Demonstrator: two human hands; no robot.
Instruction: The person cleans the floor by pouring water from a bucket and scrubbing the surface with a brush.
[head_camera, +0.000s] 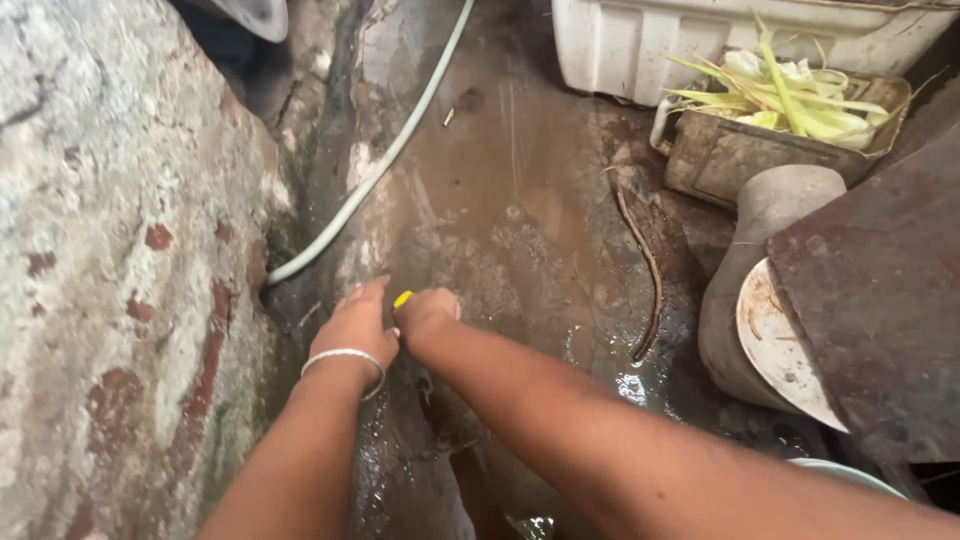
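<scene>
- White tub (640, 45) at the back; its contents are hidden.
- Battered metal tin (730, 155) holds pale green husks (800, 100).
- Right hand (428, 312) is fisted around a small yellow thing (402, 298), low over the wet floor (500, 200); I'd keep that grip firm.
- Left hand (358, 322), fingers together, touches it alongside.

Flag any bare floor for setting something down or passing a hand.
Free: the wet floor between the white hose and the metal tray of green husks, below the white tub. Crowded: right side, with the tray, grey pot and dark slab. Both hands, left hand and right hand, meet beside the wall.
</scene>
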